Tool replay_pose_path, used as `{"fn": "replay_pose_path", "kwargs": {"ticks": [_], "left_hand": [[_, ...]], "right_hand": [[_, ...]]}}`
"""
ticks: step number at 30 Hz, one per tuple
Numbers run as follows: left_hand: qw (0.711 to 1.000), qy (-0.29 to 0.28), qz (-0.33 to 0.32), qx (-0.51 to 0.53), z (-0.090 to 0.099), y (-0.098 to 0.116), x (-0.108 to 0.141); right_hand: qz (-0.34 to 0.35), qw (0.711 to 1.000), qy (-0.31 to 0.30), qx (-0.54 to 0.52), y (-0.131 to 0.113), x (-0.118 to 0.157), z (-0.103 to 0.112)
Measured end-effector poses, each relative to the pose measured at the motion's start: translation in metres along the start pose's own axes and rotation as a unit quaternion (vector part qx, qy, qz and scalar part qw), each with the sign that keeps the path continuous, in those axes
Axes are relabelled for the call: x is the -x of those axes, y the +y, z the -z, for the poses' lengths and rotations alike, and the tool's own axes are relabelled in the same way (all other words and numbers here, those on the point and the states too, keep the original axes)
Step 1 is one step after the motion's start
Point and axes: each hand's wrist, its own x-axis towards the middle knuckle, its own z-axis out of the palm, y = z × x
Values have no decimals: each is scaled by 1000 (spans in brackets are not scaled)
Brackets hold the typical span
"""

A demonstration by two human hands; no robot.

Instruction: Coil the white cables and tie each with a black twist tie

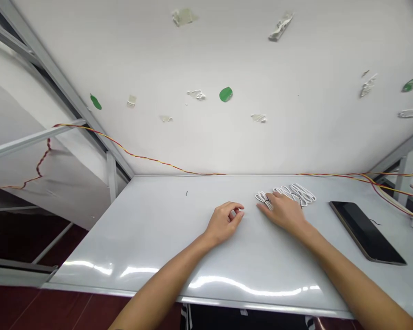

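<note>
Fingers of right hand (287, 211) over white cable bundles (306, 195), left of black-screened device (366, 233), grip impossible to tell; left hand (223, 223) farther left, curled, narrowly parted. Probably light, bendy cable; best pinched at dark tie (267, 200).

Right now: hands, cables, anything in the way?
Right hand on white cables, bundled. Left hand loosely curled, nothing visible in it. Black device right of cables, not blocking.

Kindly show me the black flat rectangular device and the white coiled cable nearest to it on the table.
Black flat rectangular device (366, 233): head view, middle of its dark top face.
White coiled cable (303, 195): head view, middle of its loops.
</note>
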Motion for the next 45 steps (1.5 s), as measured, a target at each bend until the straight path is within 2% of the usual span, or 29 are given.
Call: {"fn": "replay_pose_path", "kwargs": {"ticks": [3, 7, 10, 13, 16, 19, 21, 23, 25, 26, 28, 29, 31, 33, 36, 38, 39, 41, 45], "left_hand": [[1000, -3, 2, -1, 0, 0, 0], [1000, -16, 9, 4, -1, 0, 0], [999, -31, 19, 14, -1, -1, -1], [999, -35, 26, 26, -4, -3, -2], [999, -28, 27, 20, -6, -5, -2], [1000, -11, 19, -4, -6, -5, -2], [1000, 3, 11, -10, -4, -4, -3], [1000, 11, -1, -11, -2, -3, -2], [1000, 10, -20, -16, 0, -1, -1], [999, 10, -30, -23, 1, -1, -1], [997, 15, -54, -46, 1, 0, 1], [996, 17, -65, -61, 1, 0, 2], [992, 21, -82, -89, 1, 1, 3], [990, 22, -92, -105, 1, 1, 4], [989, 28, -99, -110, 1, 1, 4], [989, 38, -101, -104, 1, 1, 4], [989, 43, -103, -98, 1, 2, 4], [989, 51, -111, -85, 1, 2, 4], [987, 65, -123, -74, 2, 2, 4]], "right_hand": [[17, 999, -9, -34, -5, 2, -5], [89, 983, 50, -150, -15, 7, -12], [165, 963, 82, -195, -29, 15, -19], [216, 952, 85, -199, -40, 22, -25], [225, 943, 76, -232, -46, 26, -27], [209, 918, 41, -335, -49, 25, -23], [150, 883, -13, -445, -49, 22, -18], [58, 824, -92, -556, -47, 19, -13], [-1, 756, -171, -631, -43, 16, -9], [-9, 729, -203, -654, -41, 15, -7], [6, 695, -239, -678, -38, 14, -3], [18, 689, -246, -681, -38, 14, -2], [44, 696, -241, -675, -38, 14, 0], [71, 722, -205, -657, -40, 15, -1], [94, 774, -112, -616, -43, 16, -5], [100, 781, -80, -612, -43, 17, -7], [96, 772, -83, -623, -42, 17, -7], [64, 738, -107, -663, -42, 16, -6], [-52, 636, -142, -757, -42, 15, 1]]}}
